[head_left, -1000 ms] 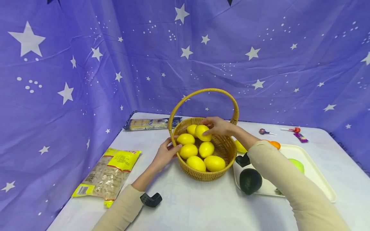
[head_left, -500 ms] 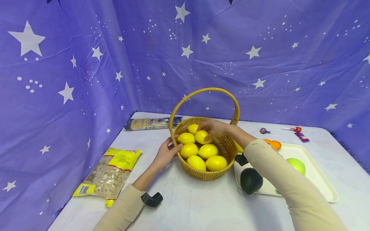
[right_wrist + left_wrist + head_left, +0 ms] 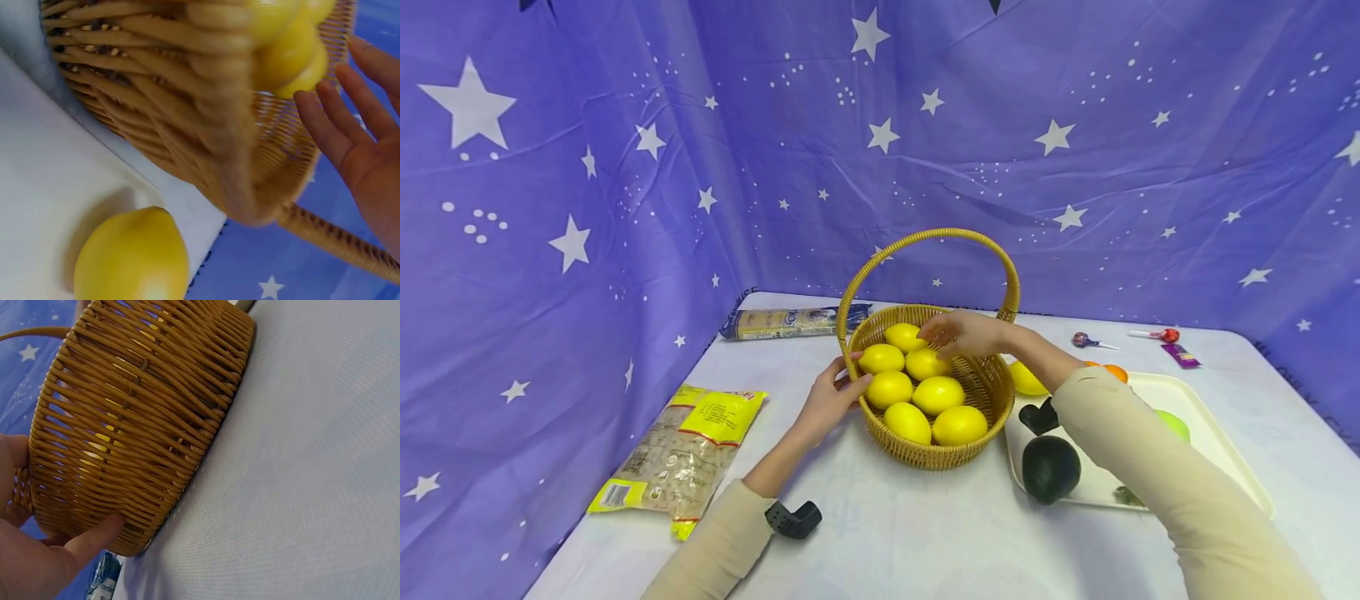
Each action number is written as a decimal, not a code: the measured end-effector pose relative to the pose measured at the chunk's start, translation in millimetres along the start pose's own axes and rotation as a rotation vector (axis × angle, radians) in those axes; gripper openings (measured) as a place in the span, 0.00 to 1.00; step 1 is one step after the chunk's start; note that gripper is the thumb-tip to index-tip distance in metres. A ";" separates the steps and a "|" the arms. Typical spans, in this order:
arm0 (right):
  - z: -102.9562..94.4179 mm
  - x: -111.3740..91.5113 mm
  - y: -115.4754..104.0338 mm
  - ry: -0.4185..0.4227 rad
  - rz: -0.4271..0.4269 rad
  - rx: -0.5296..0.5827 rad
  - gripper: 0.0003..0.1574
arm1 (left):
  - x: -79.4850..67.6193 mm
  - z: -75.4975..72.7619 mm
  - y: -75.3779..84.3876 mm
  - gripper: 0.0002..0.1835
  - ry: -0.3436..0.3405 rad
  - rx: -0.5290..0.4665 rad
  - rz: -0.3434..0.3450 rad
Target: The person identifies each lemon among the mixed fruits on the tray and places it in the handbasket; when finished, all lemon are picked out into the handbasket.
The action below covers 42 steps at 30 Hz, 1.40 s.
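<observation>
A round wicker basket (image 3: 934, 457) with a tall arched handle stands mid-table, several lemons (image 3: 938, 395) lying inside it. My left hand (image 3: 832, 404) holds the basket's left side, thumb near the rim and a finger (image 3: 97, 540) pressed against the outer weave. Over the back of the basket hovers my right hand (image 3: 966, 333), its fingers loosely extended and holding nothing. In the right wrist view those fingertips (image 3: 305, 100) are spread beside the lemons. One more lemon (image 3: 134, 256) lies on the white tray (image 3: 1217, 450), just right of the basket.
The tray also bears an avocado-like dark fruit (image 3: 1051, 471), a green fruit (image 3: 1174, 425) and orange fruit (image 3: 1116, 372), partly behind the right sleeve. Lollipops (image 3: 1167, 336) and a purple wrapper (image 3: 1182, 357) lie behind it. Left are a yellow-clear bag (image 3: 688, 454) and a long packet (image 3: 793, 322).
The right hand has lowered a lemon among the others at the back of the basket, let it go and drawn slightly right. The left hand stays on the basket.
</observation>
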State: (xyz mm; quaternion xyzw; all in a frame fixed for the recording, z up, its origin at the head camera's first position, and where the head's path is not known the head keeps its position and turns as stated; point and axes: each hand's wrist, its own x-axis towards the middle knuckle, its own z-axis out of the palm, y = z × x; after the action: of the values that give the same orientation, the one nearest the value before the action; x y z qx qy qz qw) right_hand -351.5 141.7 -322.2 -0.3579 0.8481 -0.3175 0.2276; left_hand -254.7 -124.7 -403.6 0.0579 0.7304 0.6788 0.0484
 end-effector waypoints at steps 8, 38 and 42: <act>-16.4 -40.4 -7.7 -0.024 -0.148 0.109 0.28 | 0.6 -2.8 4.1 0.30 -0.030 0.006 0.000; -39.0 -105.0 92.3 -0.001 0.188 0.087 0.34 | -1.3 0.5 -0.9 0.27 0.017 0.003 0.028; -35.9 -100.6 89.5 -0.037 0.201 -0.004 0.31 | -1.1 1.5 -1.0 0.27 0.013 0.003 0.028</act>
State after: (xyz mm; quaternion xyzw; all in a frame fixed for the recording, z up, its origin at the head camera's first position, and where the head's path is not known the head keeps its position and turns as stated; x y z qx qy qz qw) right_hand -350.5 279.2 -344.0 -0.2773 0.8759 -0.2850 0.2731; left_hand -253.4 -123.4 -404.7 0.0636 0.7309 0.6787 0.0342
